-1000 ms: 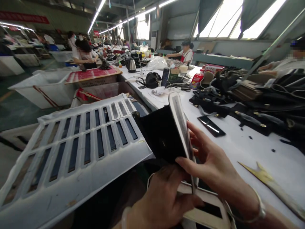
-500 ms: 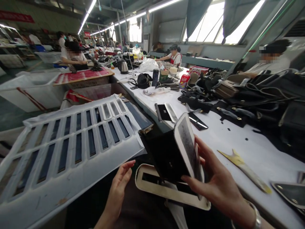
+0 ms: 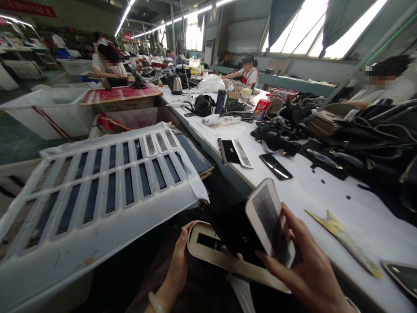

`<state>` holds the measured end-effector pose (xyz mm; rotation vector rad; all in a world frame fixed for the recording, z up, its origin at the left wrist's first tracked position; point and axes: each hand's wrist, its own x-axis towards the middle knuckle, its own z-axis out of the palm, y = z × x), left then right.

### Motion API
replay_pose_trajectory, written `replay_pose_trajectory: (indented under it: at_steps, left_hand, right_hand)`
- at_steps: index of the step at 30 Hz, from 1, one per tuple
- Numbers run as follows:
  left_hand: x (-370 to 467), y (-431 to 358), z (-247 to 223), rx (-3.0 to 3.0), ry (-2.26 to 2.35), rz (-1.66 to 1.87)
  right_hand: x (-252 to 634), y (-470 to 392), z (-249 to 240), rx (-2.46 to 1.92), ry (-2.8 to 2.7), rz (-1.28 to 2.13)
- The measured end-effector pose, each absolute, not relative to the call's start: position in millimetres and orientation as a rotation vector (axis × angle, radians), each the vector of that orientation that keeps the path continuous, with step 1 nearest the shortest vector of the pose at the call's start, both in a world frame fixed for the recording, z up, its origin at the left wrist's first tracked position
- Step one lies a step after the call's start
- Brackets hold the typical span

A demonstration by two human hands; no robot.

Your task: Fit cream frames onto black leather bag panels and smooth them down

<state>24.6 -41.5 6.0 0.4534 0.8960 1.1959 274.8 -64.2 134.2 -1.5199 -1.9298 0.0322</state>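
Our right hand (image 3: 304, 265) pinches the white-rimmed panel (image 3: 269, 221) between thumb and slightly parted fingers. Our left hand (image 3: 177, 265) touches the frame's (image 3: 234, 261) left end; we cannot tell how closed its fingers are. Beyond our right fingers stretches the white table (image 3: 374, 226); a co-worker (image 3: 249, 74) sits farther off. The panel's long axis tilts up and leftward from our right thumb.

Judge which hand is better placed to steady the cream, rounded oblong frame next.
Probably the left hand: it touches the cream frame at its rounded left end, while the right hand is occupied holding a rounded, white-bordered grey panel.
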Motion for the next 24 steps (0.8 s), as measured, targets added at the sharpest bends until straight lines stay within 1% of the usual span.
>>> replay_pose_trajectory:
  at_steps: [4, 7, 9, 11, 13, 15, 18, 21, 24]
  left_hand:
    - [27.5, -40.5, 2.7, 0.403, 0.872, 1.205]
    - [30.1, -41.0, 0.1, 0.36, 0.875, 1.204]
    - [32.2, -42.0, -0.2, 0.302, 0.861, 1.185]
    - [34.2, -43.0, 0.3, 0.244, 0.843, 1.163]
    - [35.6, -43.5, 0.9, 0.217, 0.83, 1.16]
    - [36.2, -43.8, 1.6, 0.208, 0.793, 1.167]
    - [36.1, -44.7, 2.5, 0.18, 0.729, 1.145]
    - [36.4, -45.6, 2.5, 0.16, 0.728, 1.095]
    - [37.6, -45.2, 0.5, 0.186, 0.783, 1.127]
  right_hand:
    - [279.5, -66.9, 120.4, -1.514, -2.07, -0.129]
    - [287.8, -72.5, 115.1, -1.472, -2.334, -0.331]
    - [291.5, -77.4, 115.8, -1.475, -2.45, -0.364]
    - [290.0, -80.3, 118.0, -1.575, -2.429, -0.254]
    - [283.3, -78.9, 119.1, -1.658, -2.389, -0.06]
    - [274.4, -73.2, 117.9, -1.629, -2.439, 0.127]
    - [265.2, -62.2, 114.7, -1.546, -2.523, 0.29]
    - [267.2, -57.1, 113.3, -1.484, -2.583, 0.325]
    - [276.5, -58.3, 110.3, -1.392, -2.677, 0.183]
